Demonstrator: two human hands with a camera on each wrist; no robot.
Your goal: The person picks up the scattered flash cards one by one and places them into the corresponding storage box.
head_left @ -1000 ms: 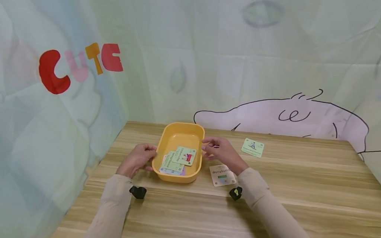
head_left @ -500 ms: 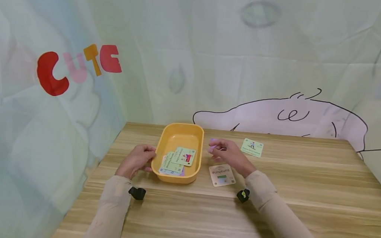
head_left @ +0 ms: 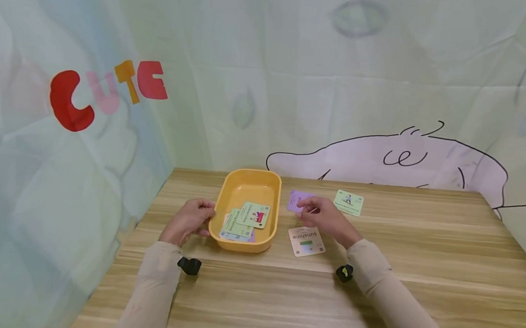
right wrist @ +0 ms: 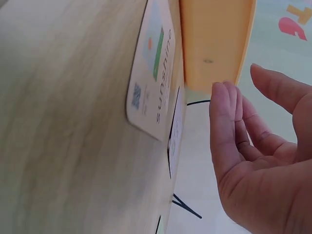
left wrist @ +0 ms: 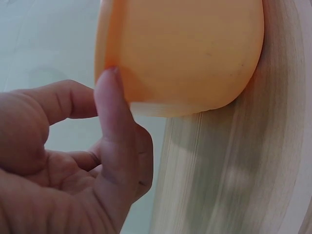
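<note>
Presently: wooden tabletop (head_left: pixel 422 259), bearing near its far left corner a yellow oval tray (head_left: pixel 242 245) with several overlapping cards (head_left: pixel 245 220) in its near end; left hand (head_left: pixel 188 221) curled against the tray's left wall, thumb on the rim, which should keep the tray from sliding. Right hand (head_left: pixel 328 219), just right of the tray, fingers relaxed and apart, fingertips touching a purple card (head_left: pixel 296 199) lying flat — a thin flat card is hard to lift, so it may skid away. Loose cards nearby, "sunshine" card (head_left: pixel 306 241) and green card (head_left: pixel 348 202), could be knocked by the sleeve.
</note>
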